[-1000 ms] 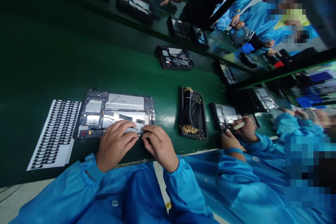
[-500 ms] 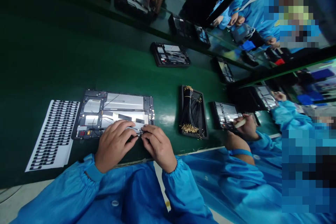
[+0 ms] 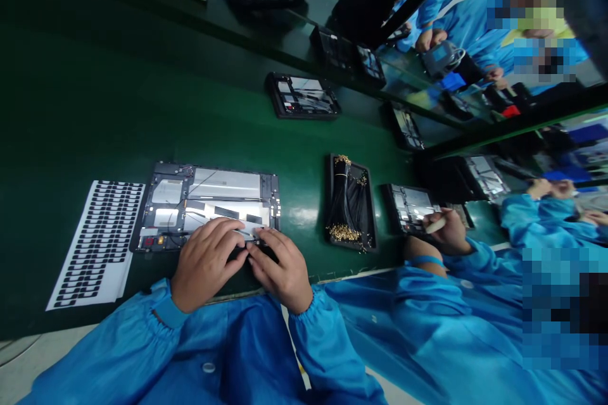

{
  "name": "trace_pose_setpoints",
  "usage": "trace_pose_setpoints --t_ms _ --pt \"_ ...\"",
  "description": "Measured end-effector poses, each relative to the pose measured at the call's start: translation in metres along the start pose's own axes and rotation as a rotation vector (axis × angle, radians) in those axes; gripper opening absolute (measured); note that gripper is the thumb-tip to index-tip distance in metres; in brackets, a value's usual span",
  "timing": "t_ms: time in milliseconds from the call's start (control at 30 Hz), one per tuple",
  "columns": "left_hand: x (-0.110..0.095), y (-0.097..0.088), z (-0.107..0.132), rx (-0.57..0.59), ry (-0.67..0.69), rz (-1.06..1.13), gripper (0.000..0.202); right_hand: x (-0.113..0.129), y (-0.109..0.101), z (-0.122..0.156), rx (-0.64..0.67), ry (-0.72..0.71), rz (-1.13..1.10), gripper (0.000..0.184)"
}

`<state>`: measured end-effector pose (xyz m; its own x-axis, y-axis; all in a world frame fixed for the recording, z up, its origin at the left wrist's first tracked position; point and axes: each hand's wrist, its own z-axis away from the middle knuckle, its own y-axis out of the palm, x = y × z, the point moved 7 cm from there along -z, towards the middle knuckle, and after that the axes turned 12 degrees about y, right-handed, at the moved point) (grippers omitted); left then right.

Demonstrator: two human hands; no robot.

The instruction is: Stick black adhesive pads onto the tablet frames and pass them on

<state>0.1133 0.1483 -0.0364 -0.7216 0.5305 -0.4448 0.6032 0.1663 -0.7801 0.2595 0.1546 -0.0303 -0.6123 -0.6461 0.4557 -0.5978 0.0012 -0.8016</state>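
Note:
An opened tablet (image 3: 225,183) lies flat on the green table in front of me, its silver battery plates, black frame and thin cables showing. My left hand (image 3: 209,259) rests over its near edge, thumb and fingers bent together around a small part that I cannot make out. Close beside it, my right hand (image 3: 282,266) has its thumb and fingertips drawn in at the same edge; whatever lies under them is hidden. To the left of the tablet is a white sheet of black stickers (image 3: 95,240).
A black tray (image 3: 370,215) of bundled black cables with gold ends stands to the right. Another opened tablet (image 3: 308,96) sits on a dark tray farther back. At right, a co-worker's hand (image 3: 449,231) holds a pale tool over a tablet (image 3: 411,205). A raised shelf (image 3: 285,44) crosses the back.
My right hand has shifted slightly left along the tablet's near edge, towards my left hand, which stays put. Across the shelf, a person's tablet has been lifted and moved right.

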Motion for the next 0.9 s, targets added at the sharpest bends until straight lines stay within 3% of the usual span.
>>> trace_pose_setpoints --t_ms 300,533,733,800,900 --pt "0.001 -0.002 -0.002 -0.020 -0.037 0.000 0.012 -0.022 -0.005 0.010 -0.096 0.240 -0.175 0.054" --pt "0.001 0.000 -0.004 0.018 -0.072 0.001 0.012 -0.020 -0.001 0.004 -0.090 0.263 -0.169 0.034" --pt "0.002 -0.001 -0.006 0.024 -0.056 0.010 0.011 -0.019 0.000 0.001 -0.096 0.391 -0.191 0.020" --pt "-0.001 -0.005 -0.003 0.005 -0.024 0.044 0.009 -0.017 -0.001 0.003 -0.103 0.347 -0.172 0.023" --pt "-0.006 -0.020 0.010 -0.031 0.020 0.067 0.012 -0.008 0.000 0.009 -0.113 0.163 -0.081 0.037"
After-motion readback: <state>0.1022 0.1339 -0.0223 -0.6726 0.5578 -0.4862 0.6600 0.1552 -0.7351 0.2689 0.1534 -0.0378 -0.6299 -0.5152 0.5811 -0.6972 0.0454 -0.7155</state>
